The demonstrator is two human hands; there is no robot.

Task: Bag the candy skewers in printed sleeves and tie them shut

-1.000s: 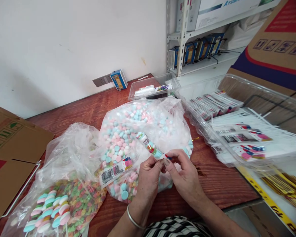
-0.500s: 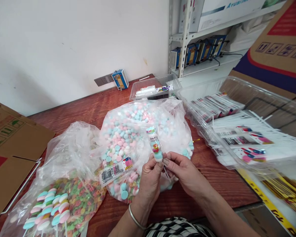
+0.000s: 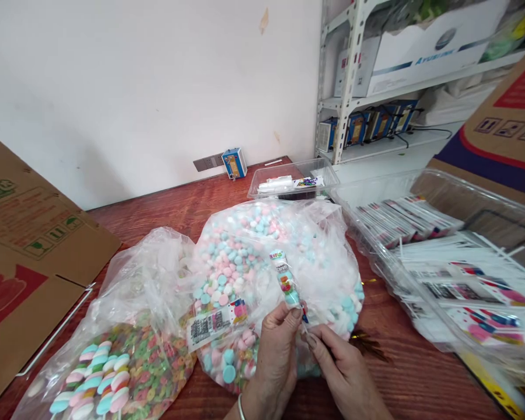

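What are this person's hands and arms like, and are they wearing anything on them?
Both the left hand and right hand are bare, with no gloves. A thin silver bangle circles the left wrist. No sleeves show on either forearm. The fingernails are short and unpainted.

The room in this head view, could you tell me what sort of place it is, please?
Probably a small candy-packing workroom: bulk bags of pastel candy, a clear tray of printed wrappers, and metal storage shelving with cartons.
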